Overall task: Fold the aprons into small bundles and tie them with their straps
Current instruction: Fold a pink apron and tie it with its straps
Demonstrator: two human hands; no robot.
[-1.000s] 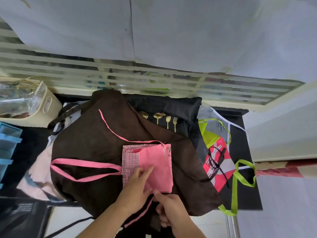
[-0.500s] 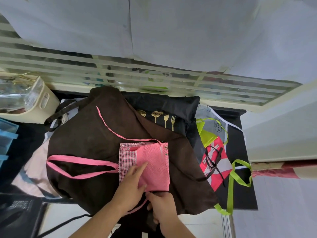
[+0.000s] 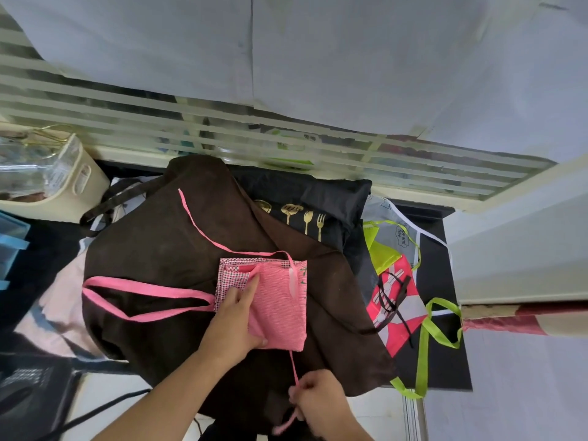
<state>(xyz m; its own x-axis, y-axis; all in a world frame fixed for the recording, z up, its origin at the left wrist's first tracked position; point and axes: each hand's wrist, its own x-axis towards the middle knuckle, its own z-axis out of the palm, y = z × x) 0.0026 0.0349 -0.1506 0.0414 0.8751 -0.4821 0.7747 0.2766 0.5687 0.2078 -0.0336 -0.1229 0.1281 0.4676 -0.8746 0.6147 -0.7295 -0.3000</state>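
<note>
**Ana:** Pink apron bundle worries me. It sits folded into a small rectangle on top of the brown apron, near the middle of the heap and toward the near edge of the table. If that strap gets tugged hard, I'd guess the folds slide or spring open.

**Ben:** Likely, yes. The left hand is the only thing pinning it: palm down on the bundle's left half, fingers mostly straight and spread, thumb hooked along the near edge. It presses rather than grips, so a sideways pull could drag the fabric out from under it.

**Ana:** And the right hand?

**Ben:** Just off the table's near edge, fingers curled tight around the thin pink strap, which runs taut from the bundle's near edge down into the fist. The loose end dangles below the knuckles.

**Ana:** The other straps look like trouble too.

**Ben:** They could be. A wide pink loop trails from the bundle's left side toward the left edge, and a second thin pink strap snakes off toward the far edge. Either might snag on the brown cloth while wrapping, or get left outside the knot.

**Ana:** The slippery pile underneath won't help.

**Ben:** Agreed; the bundle rests on loose layers, not a firm surface.
</note>
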